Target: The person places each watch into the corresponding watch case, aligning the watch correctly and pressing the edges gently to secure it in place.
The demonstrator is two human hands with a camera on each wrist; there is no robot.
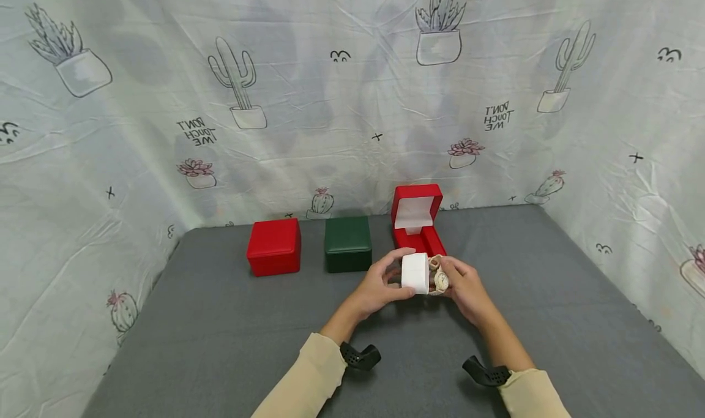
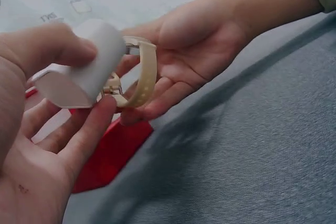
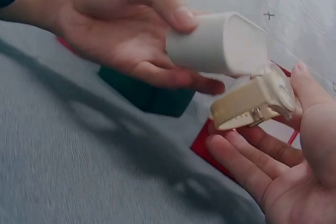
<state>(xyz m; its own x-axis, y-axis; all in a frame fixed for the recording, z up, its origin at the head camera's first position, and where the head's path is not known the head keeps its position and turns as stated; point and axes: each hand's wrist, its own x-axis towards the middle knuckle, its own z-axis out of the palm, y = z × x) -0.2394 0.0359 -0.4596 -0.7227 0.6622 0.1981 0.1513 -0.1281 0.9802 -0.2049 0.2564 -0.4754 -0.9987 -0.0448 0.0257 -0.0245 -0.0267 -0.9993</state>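
A white watch pillow (image 1: 414,273) is pinched between the thumb and fingers of my left hand (image 1: 374,288). Beside its right end, my right hand (image 1: 467,288) holds a cream wristwatch (image 1: 442,280) by its strap. In the right wrist view the watch's strap (image 3: 236,102) is buckled into a loop, right at the flat end of the pillow (image 3: 202,43). The left wrist view shows the strap's row of holes and the buckle close to my left fingertips. Both things are held above the table, just in front of an open red watch box (image 1: 435,242).
On the grey table (image 1: 220,350), a closed dark green box (image 1: 348,243) stands left of the open one, and a closed red box (image 1: 273,246) farther left. The open box's lid (image 1: 417,191) stands up, white inside. A printed white curtain (image 1: 308,100) hangs behind.
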